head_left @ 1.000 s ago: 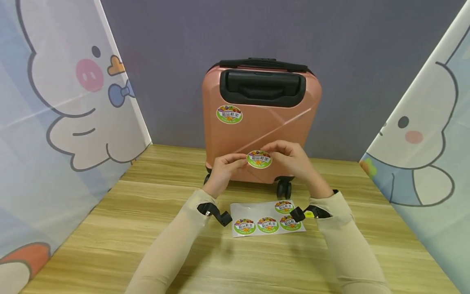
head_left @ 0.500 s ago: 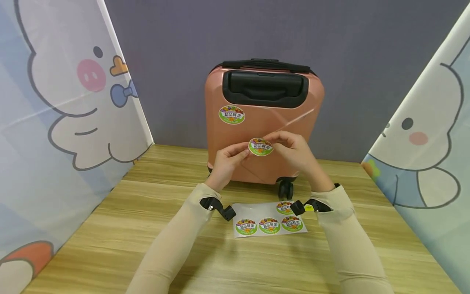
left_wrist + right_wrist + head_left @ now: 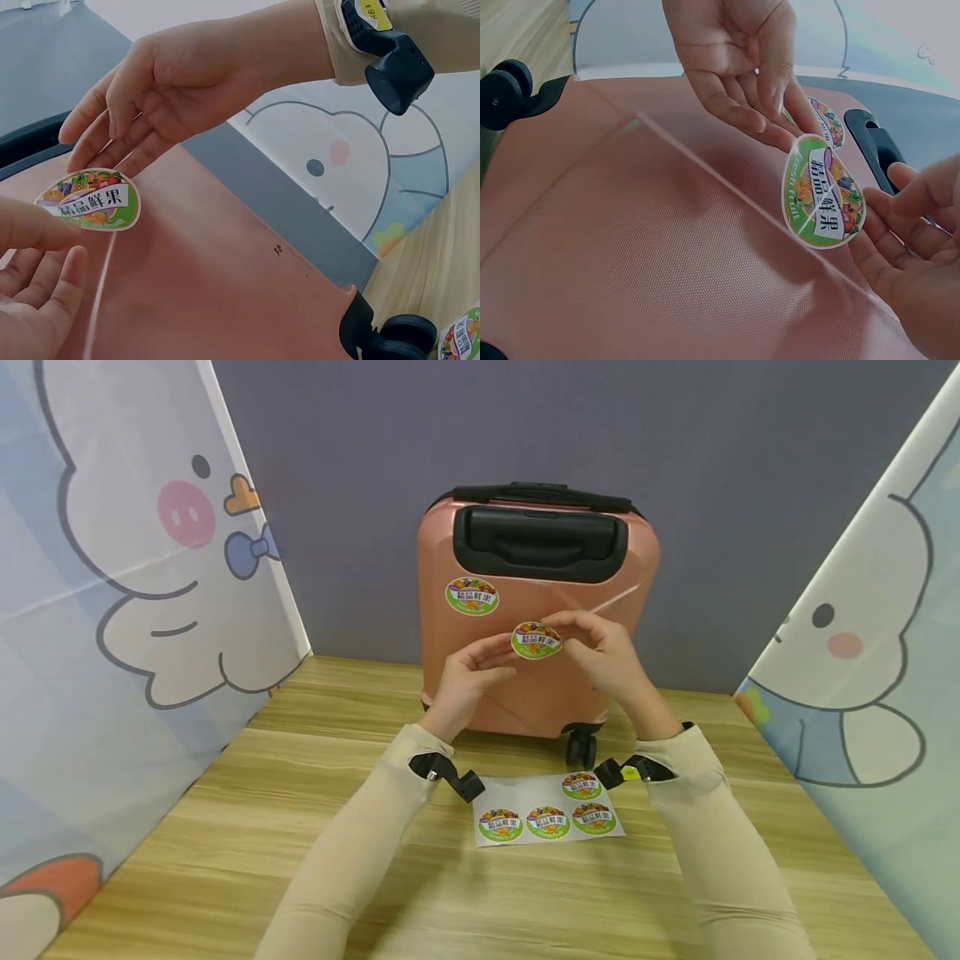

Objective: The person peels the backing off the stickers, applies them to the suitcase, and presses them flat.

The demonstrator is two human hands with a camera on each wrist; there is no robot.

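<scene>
An oval fruit sticker (image 3: 536,641) hangs between both hands, in front of the pink suitcase (image 3: 525,710). My left hand (image 3: 468,681) touches its left edge with extended fingertips; in the right wrist view that thumb stands away from the sticker. On the other side, my right hand (image 3: 603,656) has its fingertips at the sticker's upper right edge, its thumb apart from it in the left wrist view. The sticker bows slightly. A matching sticker (image 3: 472,597) is on the suitcase's upper left, below the black handle recess (image 3: 540,543).
A white sticker sheet (image 3: 517,791) with several stickers lies on the wooden table (image 3: 225,827) in front of the suitcase. A black wheel (image 3: 581,749) shows beneath it. A grey panel (image 3: 337,485) stands behind, with cartoon-printed panels (image 3: 150,610) at both sides.
Both hands have risen with the sticker, slightly rightward, along the suitcase front. The left thumb has moved away from the sticker's edge. Suitcase and sheet stay in place.
</scene>
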